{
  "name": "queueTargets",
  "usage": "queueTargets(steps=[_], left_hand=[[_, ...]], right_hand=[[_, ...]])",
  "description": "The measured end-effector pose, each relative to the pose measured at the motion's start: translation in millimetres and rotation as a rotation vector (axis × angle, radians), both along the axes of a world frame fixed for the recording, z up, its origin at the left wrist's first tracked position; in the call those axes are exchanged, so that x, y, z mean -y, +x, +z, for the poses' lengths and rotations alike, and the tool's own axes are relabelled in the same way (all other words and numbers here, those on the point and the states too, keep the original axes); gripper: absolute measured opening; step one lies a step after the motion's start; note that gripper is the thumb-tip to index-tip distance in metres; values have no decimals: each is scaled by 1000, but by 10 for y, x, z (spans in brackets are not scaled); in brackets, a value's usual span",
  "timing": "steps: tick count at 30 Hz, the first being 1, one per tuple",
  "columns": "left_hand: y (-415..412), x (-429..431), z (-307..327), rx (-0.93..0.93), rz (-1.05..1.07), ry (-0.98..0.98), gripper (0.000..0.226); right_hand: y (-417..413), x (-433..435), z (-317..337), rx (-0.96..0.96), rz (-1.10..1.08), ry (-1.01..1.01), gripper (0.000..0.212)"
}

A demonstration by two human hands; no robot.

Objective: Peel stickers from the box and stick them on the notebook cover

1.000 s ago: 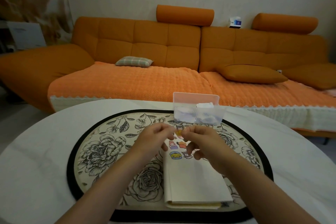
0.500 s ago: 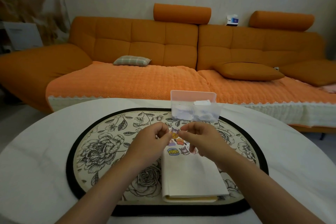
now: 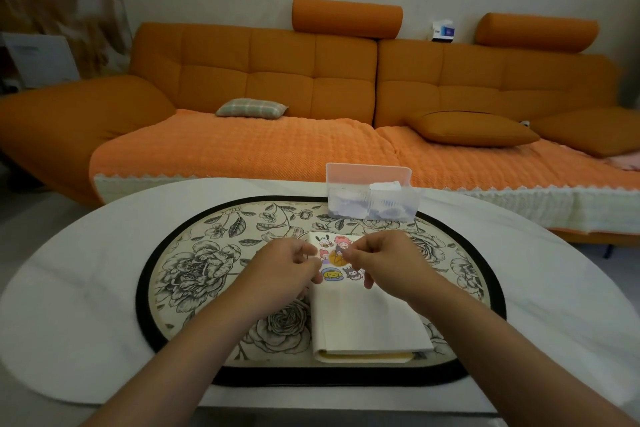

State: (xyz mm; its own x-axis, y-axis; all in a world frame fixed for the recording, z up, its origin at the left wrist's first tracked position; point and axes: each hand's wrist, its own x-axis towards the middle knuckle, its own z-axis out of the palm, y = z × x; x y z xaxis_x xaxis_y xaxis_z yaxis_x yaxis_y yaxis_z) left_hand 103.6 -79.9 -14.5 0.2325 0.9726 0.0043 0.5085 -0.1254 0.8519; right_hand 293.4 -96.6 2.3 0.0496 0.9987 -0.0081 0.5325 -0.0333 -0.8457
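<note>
A cream notebook [image 3: 367, 319] lies shut on the floral mat, with several cartoon stickers [image 3: 334, 274] on the far end of its cover. My right hand [image 3: 391, 262] pinches a small orange and purple sticker [image 3: 335, 256] just above that end. Close on the left, my left hand [image 3: 285, 270] has its fingers curled, thumb against forefinger, seemingly pinching a small pale scrap of backing. The translucent sticker box [image 3: 372, 203], its pink lid raised, stands behind the notebook at the mat's far edge.
The oval floral mat [image 3: 194, 263] with a black rim covers the middle of a white round table [image 3: 76, 291]. An orange sofa [image 3: 263, 80] with cushions runs along the wall behind the table.
My hands, which pinched the sticker together, have drawn slightly apart; the sticker stays with my right hand, lower over the notebook's sticker end. More of the stickers on the cover show.
</note>
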Motion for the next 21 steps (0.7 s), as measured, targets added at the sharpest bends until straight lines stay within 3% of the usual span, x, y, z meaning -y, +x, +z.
queueTargets(steps=[2,6,14,21], left_hand=[[-62,-3,-62,-122,6,131,31],[-90,-52,-185,-288,-117,379,31],[-59,-189,-361,-383,-237,435,29],[-61,-177,-391,-337,-237,432,30]], right_hand=[[36,2,-11,15,3,-52,21],[43,76,-37,57,118,-246,30],[-10,70,-147,82,112,-233,26],[-58,28,-232,263,109,-151,30]])
